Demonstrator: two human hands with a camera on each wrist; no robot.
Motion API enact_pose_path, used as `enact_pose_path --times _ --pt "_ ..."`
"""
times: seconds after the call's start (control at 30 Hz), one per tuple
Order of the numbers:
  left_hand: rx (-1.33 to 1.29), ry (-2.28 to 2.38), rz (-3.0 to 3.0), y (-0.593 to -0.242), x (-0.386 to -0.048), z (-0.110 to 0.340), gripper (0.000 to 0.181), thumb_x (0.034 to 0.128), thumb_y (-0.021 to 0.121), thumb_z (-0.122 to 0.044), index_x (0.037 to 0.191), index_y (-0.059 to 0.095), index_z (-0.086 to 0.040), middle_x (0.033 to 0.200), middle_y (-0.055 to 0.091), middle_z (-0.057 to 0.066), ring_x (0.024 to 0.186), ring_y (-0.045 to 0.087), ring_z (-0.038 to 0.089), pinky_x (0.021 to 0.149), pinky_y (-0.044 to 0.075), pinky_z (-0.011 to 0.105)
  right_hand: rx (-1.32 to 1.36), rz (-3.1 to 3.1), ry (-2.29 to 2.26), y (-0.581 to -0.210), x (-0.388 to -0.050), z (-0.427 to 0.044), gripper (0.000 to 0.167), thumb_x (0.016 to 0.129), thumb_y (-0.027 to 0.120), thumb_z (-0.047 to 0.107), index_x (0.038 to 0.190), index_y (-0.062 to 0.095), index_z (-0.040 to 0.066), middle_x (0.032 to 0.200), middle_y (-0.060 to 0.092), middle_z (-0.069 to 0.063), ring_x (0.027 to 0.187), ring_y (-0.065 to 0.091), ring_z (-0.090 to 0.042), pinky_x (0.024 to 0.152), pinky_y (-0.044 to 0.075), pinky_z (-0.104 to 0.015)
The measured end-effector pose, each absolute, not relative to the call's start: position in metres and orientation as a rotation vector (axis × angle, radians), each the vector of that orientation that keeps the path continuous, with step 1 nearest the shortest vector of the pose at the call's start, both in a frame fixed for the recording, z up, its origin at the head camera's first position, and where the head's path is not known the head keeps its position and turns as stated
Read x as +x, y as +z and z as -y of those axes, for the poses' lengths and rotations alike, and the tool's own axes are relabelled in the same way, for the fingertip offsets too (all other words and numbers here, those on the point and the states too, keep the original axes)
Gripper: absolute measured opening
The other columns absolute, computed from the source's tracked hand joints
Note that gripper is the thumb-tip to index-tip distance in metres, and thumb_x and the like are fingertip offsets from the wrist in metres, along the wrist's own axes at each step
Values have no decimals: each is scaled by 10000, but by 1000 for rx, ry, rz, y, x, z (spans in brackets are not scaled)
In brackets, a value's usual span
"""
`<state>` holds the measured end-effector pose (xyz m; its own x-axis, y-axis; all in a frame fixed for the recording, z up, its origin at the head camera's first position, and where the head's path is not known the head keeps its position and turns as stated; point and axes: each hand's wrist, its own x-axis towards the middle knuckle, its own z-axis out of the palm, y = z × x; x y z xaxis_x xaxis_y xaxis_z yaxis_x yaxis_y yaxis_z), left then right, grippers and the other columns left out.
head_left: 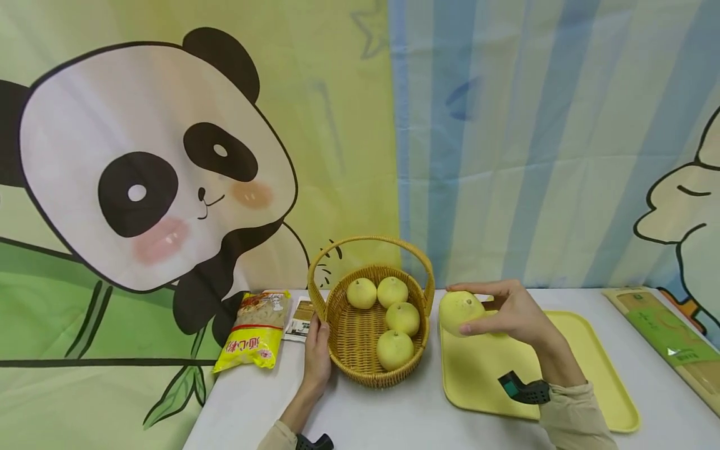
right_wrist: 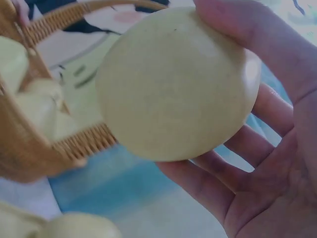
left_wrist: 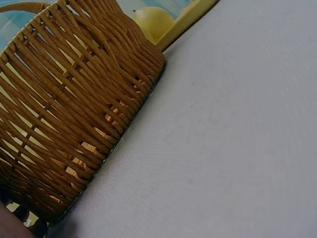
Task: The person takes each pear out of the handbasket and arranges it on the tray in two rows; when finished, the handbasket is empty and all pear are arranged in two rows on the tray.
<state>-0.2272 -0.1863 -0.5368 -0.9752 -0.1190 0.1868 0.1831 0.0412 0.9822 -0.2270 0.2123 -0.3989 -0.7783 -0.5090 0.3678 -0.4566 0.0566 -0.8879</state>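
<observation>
Four fruits (head_left: 395, 350) are gathered in a basket (head_left: 355, 340) on a table (head_left: 388, 415), flanked at left by a packet (head_left: 298, 324) and a bag (head_left: 255, 331), at right by a tray (head_left: 489, 381) and a long package (head_left: 664, 337). Another fruit (head_left: 458, 314) is held by the right hand (head_left: 510, 314) over the tray's far left corner.

Right hand (head_left: 510, 314) grips a yellow fruit (head_left: 457, 312)
Left hand (head_left: 318, 355) touches a wicker basket (head_left: 355, 345); below the right, a tray (head_left: 480, 381).
</observation>
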Motion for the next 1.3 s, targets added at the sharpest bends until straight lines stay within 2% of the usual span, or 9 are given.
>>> enact_pose_path --times 0.07,0.23,0.47,0.57,0.67,0.77,1.0,1.13,1.3 --pt "-57 -2032 2099 -537 -227 186 555 1173 314 -304 1708 200 -212 1737 310 72 1603 310 290 1320 243 464 -1001 -2276 -1886 -398 -227 -222 627 814 851 -95 1405 646 -62 1398 720 5 989 802 -256 698 678 -402" --pt "-40 -2030 2102 -539 -228 186 552 1173 313 -315 1705 213 -210 1727 331 81 1590 337 300 1311 270 473 -885 -2443 -1921 -399 -226 -247 616 810 852 -102 1392 654 -68 1375 735 12 1059 784 -167 741 675 -348" --pt "-46 -2008 2114 -539 -229 187 568 1176 304 -335 1712 187 -190 1729 322 115 1586 338 339 1305 263 519 -573 -2676 -1895 -405 -227 -279 590 831 883 0 1390 697 31 1298 752 159 1051 760 -64 774 655 -284" --pt "-45 -2000 2117 -538 -228 187 571 1175 302 -331 1713 183 -184 1735 310 120 1590 330 343 1305 257 515 -554 -2674 -1933 -409 -228 -292 596 840 860 -42 1405 673 -4 1298 756 147 1034 770 -80 760 659 -282" --pt "-33 -2010 2114 -537 -228 187 562 1175 304 -325 1712 194 -198 1733 320 98 1588 340 320 1305 266 482 -534 -2714 -1939 -414 -227 -305 594 851 844 -57 1414 656 -26 1295 753 163 1129 722 -12 777 648 -245" --pt "-20 -2021 2112 -537 -228 186 552 1174 305 -317 1708 212 -211 1724 342 74 1580 359 293 1300 281 461 -459 -2806 -1892 -421 -226 -317 575 869 852 -4 1413 667 -1 1274 743 220 1209 638 63 802 620 -186" --pt "-53 -2044 2096 -538 -227 186 541 1174 307 -300 1702 223 -214 1717 349 69 1582 352 278 1311 274 470 -188 -2900 -1767 -438 -227 -340 574 895 876 177 1428 682 91 1245 711 302 1239 507 134 857 488 -60" --pt "-75 -2052 2082 -538 -227 187 535 1174 309 -302 1697 234 -217 1711 354 79 1581 353 295 1314 275 492 -101 -2883 -1734 -450 -229 -352 587 911 866 240 1448 668 107 1242 699 312 1226 453 151 849 409 -41" --pt "-89 -2054 2080 -539 -229 187 534 1172 310 -305 1695 238 -226 1714 350 72 1586 344 288 1317 262 493 -75 -2907 -1682 -465 -231 -363 589 912 865 289 1442 675 115 1228 662 349 1170 443 186 832 404 -53"
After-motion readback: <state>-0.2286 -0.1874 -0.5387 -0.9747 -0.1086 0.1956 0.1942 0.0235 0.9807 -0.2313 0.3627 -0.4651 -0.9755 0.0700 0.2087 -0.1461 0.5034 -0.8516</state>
